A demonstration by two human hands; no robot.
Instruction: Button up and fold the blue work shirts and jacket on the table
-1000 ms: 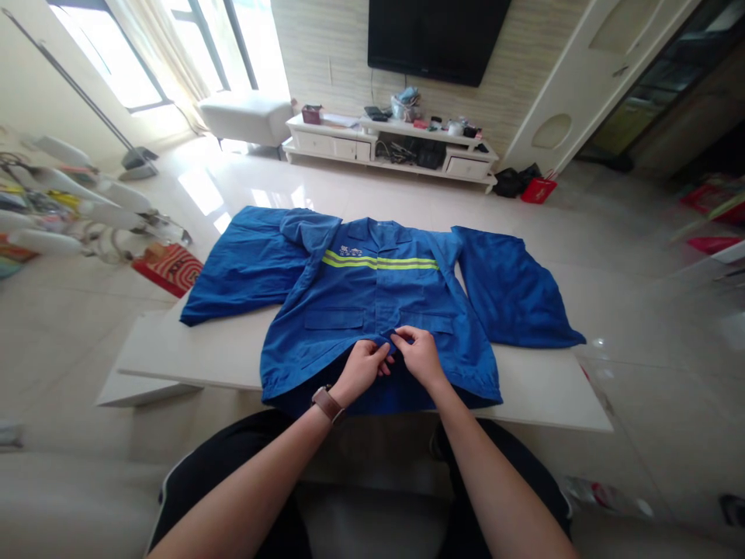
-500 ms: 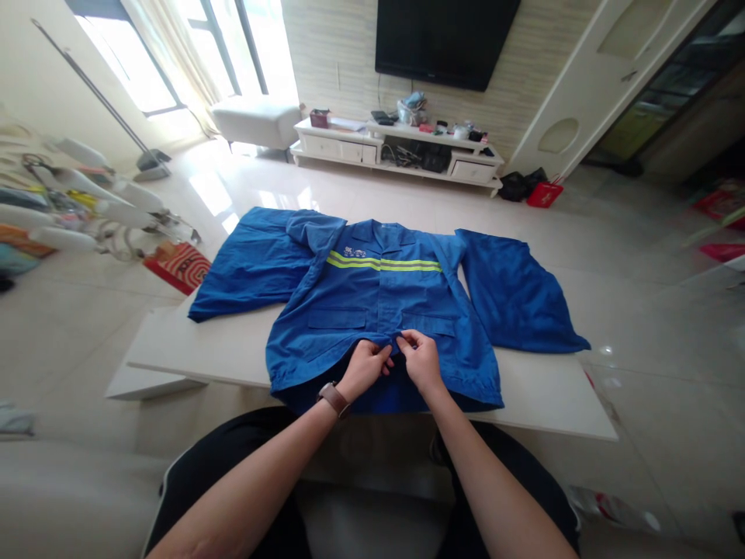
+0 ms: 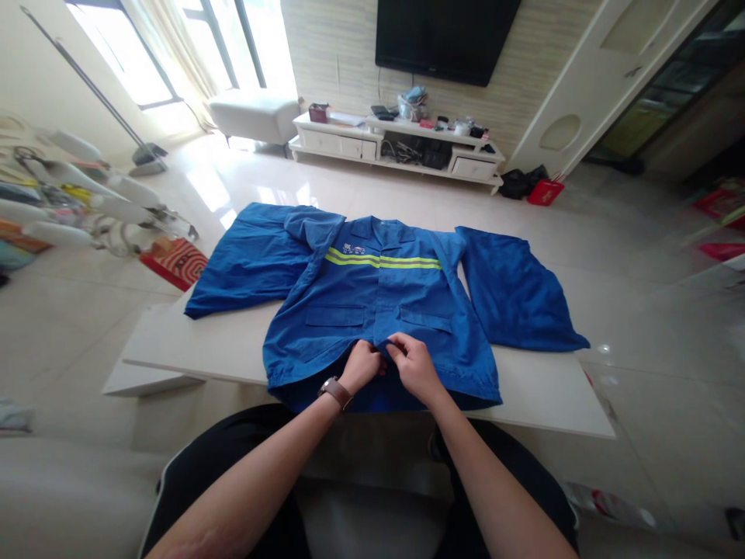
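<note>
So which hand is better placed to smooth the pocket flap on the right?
Probably the right: the right hand is just below that pocket flap; the left hand is farther away. Both seem to grip the blue jacket, so either must let go first.

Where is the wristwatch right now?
In the head view, the wristwatch is on the left wrist, just below the jacket's lower hem.

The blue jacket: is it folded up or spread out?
Spread out: the blue jacket lies front up on the white table, collar at the far side, left hand and right hand at its hem.
</note>
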